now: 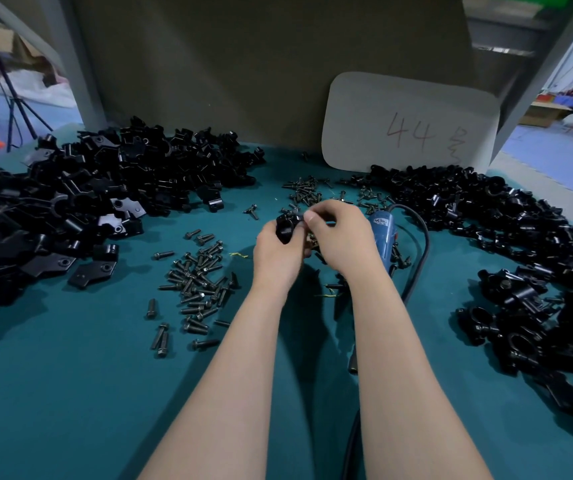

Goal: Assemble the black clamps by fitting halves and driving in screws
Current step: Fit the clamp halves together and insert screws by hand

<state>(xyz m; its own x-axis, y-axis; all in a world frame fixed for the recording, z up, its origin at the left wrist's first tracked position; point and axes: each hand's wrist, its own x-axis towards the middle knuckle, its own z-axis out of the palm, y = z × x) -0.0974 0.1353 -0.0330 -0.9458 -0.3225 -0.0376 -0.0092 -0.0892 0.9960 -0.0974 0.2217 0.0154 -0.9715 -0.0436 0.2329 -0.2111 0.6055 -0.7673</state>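
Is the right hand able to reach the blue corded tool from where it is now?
Probably yes. The blue corded tool lies right of the right hand, nothing lying on it. That hand is busy: it pinches at the black clamp that the left hand holds, so it must let go first.

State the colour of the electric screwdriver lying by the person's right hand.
Blue, seen in the head view: the electric screwdriver beside the right hand.

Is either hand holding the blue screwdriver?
No, the blue screwdriver lies on the table by the right hand; the left hand grips a clamp.
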